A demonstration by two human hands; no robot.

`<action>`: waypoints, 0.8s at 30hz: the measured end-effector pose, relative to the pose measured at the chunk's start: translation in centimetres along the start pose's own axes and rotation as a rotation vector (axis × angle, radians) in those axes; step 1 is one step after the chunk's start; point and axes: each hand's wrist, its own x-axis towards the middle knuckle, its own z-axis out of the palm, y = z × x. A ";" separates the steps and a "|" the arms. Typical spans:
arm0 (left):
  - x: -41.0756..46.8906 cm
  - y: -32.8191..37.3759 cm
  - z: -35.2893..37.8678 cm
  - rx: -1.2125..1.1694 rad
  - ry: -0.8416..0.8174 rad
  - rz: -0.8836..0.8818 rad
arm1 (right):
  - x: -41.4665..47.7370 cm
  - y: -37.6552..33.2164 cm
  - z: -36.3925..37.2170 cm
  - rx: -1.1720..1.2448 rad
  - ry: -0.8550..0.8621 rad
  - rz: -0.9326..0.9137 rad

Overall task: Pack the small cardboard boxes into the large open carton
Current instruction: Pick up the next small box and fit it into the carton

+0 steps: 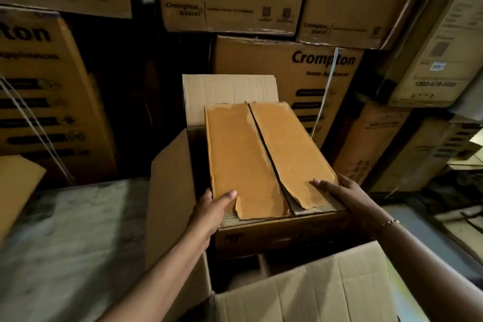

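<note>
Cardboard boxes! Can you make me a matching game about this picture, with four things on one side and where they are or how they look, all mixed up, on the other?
Things:
1. small box
2. large carton
3. bracelet
4. Crompton box

Places and states:
A. on the right wrist
B. stacked behind the carton
C. gripped by the left hand and right hand
D. flaps open

Pairs: 1-C, 2-D, 3-A, 4-B
</note>
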 end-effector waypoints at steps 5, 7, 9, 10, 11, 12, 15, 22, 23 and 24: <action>0.4 -1.5 2.7 0.021 0.030 -0.125 | 4.0 3.2 -0.3 -0.015 -0.096 0.013; 0.3 -1.8 3.5 0.102 0.083 -0.158 | 5.7 5.0 -0.1 -0.037 -0.157 0.015; 0.5 -3.0 4.2 0.311 0.121 -0.192 | 7.3 6.9 0.4 -0.114 -0.265 0.061; 0.8 -4.0 4.8 0.411 0.100 -0.230 | 7.8 7.6 0.8 -0.221 -0.349 0.075; 1.1 -5.2 5.5 0.537 0.039 -0.277 | 8.4 8.4 1.2 -0.347 -0.421 0.068; 1.0 -5.9 6.3 0.652 -0.041 -0.332 | 9.2 9.6 1.5 -0.499 -0.489 0.074; 0.0 -5.5 7.4 0.932 -0.103 -0.343 | 9.6 9.7 2.3 -0.854 -0.600 0.011; 0.1 -6.4 7.2 1.099 -0.047 -0.244 | 8.2 6.3 6.2 -0.923 -0.427 -0.274; 0.1 -6.5 7.3 1.114 -0.055 -0.234 | 8.0 6.1 7.1 -0.930 -0.437 -0.285; 0.0 -6.5 7.3 1.142 -0.064 -0.214 | 8.0 6.2 7.7 -0.950 -0.441 -0.288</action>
